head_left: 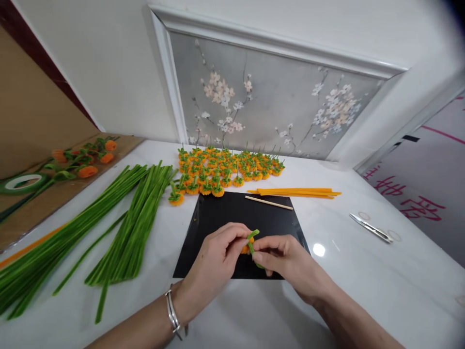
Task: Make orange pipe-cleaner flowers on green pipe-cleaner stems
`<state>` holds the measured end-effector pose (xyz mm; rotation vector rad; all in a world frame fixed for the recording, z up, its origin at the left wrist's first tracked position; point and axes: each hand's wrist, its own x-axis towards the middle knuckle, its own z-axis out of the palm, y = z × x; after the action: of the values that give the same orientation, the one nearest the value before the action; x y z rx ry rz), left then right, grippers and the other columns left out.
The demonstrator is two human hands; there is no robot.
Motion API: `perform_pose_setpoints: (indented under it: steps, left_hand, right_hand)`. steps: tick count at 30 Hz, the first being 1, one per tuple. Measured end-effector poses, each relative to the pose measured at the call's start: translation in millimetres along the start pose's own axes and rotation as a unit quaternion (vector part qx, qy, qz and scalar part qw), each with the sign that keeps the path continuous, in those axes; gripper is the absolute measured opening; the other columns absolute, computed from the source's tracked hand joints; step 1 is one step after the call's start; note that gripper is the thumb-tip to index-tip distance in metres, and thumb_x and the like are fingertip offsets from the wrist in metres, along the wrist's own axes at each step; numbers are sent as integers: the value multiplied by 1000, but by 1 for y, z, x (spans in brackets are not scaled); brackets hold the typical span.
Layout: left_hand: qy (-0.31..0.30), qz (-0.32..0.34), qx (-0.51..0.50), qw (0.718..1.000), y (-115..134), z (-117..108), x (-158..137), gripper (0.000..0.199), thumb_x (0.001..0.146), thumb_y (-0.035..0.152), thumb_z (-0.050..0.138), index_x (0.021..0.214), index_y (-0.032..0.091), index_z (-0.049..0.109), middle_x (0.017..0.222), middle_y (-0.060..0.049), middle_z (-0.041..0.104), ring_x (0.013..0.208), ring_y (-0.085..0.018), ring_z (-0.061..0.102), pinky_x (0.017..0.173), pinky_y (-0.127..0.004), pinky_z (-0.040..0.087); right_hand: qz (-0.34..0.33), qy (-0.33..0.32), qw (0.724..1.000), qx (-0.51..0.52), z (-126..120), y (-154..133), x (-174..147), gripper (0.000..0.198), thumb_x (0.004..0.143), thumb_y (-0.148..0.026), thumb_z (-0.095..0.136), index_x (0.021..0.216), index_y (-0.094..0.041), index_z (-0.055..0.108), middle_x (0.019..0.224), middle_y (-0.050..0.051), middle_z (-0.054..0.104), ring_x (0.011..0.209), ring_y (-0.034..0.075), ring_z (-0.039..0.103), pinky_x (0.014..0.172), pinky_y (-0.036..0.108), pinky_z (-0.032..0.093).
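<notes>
Over the black mat (214, 213), my left hand (221, 252) pinches a small orange pipe-cleaner flower (245, 249), which is mostly covered by the fingers. My right hand (281, 257) is closed on a green pipe cleaner (255, 233) that bends around the flower; a short end sticks up between both hands. How the green piece joins the orange part is hidden by the fingertips. A thin wooden stick (269, 202) lies near the mat's far edge.
Many finished orange-and-green flowers (218, 169) stand behind the mat. Green pipe cleaners (141, 232) lie in bundles at left, orange pipe cleaners (298, 192) at right, beyond them scissors (370, 228). Green tape (23, 184) and a flower stem (87, 160) are far left.
</notes>
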<state>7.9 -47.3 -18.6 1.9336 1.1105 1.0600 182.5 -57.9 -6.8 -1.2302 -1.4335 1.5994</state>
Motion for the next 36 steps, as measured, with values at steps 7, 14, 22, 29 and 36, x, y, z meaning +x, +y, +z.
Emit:
perform_pose_setpoints:
  steps: [7,14,22,29,36]
  left_hand:
    - [-3,-10,-30,1000,-1,1,0,19,91,11,45,88,19,62,96,-2,65,87,-12,61,78,-24,48]
    - [0,-17,-35,999,3,2,-1,19,91,13,44,86,18,61,92,-3,64,85,-14,60,77,-25,47]
    - [-10,-18,-49,999,4,1,-3,18,91,12,44,82,19,59,91,-2,63,83,-13,59,76,-23,45]
    - [-41,-50,-53,996,5,-1,-1,16,90,16,46,81,18,60,82,0,61,74,-12,55,68,-23,42]
    - [-119,-150,-121,974,0,-6,3,15,84,20,50,78,15,63,63,4,49,57,-9,41,52,-20,32]
  right_hand:
    - [15,43,997,56,7,0,-2,28,76,-41,68,81,-16,56,56,-6,48,50,7,42,47,20,34]
    - [14,59,976,209,12,4,0,35,72,-38,76,92,-17,56,82,0,62,71,11,64,69,26,53]
    - [12,70,987,145,14,8,1,33,70,-40,77,87,-16,61,82,1,62,74,14,66,64,25,56]
    - [-33,108,993,-33,8,16,4,22,78,-38,67,82,-17,63,71,0,61,58,11,59,47,20,47]
    - [-292,125,898,-306,4,13,1,17,88,-15,52,79,-19,65,81,4,64,73,14,61,65,24,51]
